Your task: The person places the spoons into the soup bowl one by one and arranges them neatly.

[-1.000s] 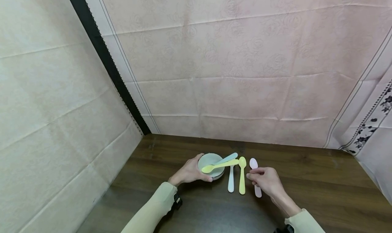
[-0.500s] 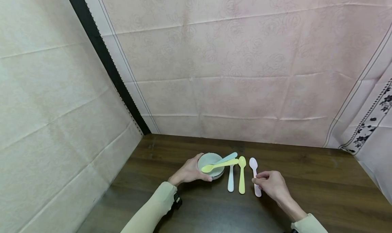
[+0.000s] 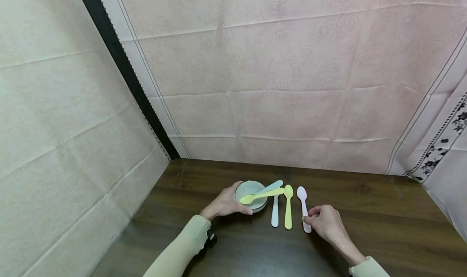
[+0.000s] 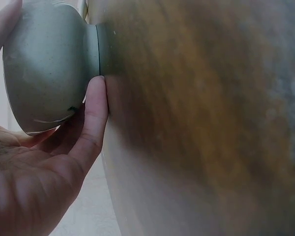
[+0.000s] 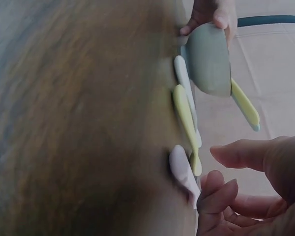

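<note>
My left hand (image 3: pixel 226 202) grips a pale grey-green bowl (image 3: pixel 249 188) at its left side. In the left wrist view its fingers reach down to the bowl's foot (image 4: pixel 93 49). A yellow spoon (image 3: pixel 262 196) and a light-blue spoon (image 3: pixel 274 185) lie across the bowl, handles past the right rim. To the right, a pale-blue spoon (image 3: pixel 275 217), a yellow spoon (image 3: pixel 288 210) and a pale pink spoon (image 3: pixel 302 194) lie side by side on the table. My right hand (image 3: pixel 326 222) is beside the pink spoon's handle, thumb and fingers apart in the right wrist view; contact is unclear.
The dark wooden table (image 3: pixel 368 216) meets a pinkish patterned cloth (image 3: pixel 292 99) at the back. A pale cloth (image 3: pixel 73 147) hangs along the left, with a black strip (image 3: pixel 127 70) at the corner.
My right hand has drawn back from over the pink spoon, moving slightly right and toward me to the handle's side. My left hand, the bowl and the spoons stay in place.
</note>
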Demonstrator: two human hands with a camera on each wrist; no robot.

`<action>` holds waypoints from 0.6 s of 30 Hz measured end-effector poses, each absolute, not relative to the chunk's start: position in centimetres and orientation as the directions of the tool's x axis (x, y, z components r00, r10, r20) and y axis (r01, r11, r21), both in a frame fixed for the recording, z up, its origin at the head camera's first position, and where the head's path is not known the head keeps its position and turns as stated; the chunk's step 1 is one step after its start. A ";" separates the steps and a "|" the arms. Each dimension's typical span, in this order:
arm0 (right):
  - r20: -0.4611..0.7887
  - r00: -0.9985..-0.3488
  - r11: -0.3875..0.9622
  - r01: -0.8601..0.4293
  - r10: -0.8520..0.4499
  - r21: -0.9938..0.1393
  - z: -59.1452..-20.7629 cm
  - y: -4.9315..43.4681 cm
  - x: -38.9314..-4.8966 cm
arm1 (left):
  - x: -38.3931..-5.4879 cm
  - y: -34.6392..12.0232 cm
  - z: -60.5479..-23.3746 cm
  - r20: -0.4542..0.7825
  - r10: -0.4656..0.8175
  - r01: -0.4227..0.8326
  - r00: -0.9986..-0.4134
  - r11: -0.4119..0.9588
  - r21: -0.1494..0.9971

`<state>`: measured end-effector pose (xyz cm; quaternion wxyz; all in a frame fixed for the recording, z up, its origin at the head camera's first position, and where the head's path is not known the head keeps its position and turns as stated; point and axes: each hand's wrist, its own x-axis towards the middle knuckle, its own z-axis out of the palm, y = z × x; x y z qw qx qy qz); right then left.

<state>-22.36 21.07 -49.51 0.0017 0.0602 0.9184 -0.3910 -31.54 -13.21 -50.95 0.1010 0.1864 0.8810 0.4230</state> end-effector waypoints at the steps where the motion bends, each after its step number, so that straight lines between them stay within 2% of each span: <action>1: -0.045 -0.993 0.696 0.108 0.108 -0.710 -49.6 21.1 -22.3 | -31.6 -13.2 -51.0 -0.020 0.414 0.243 -0.910 0.572 0.784; 18: -0.015 -0.994 0.736 0.087 0.104 -0.672 -51.7 21.9 -22.4 | -31.6 -13.2 -51.0 -0.022 0.418 0.246 -0.908 0.576 0.780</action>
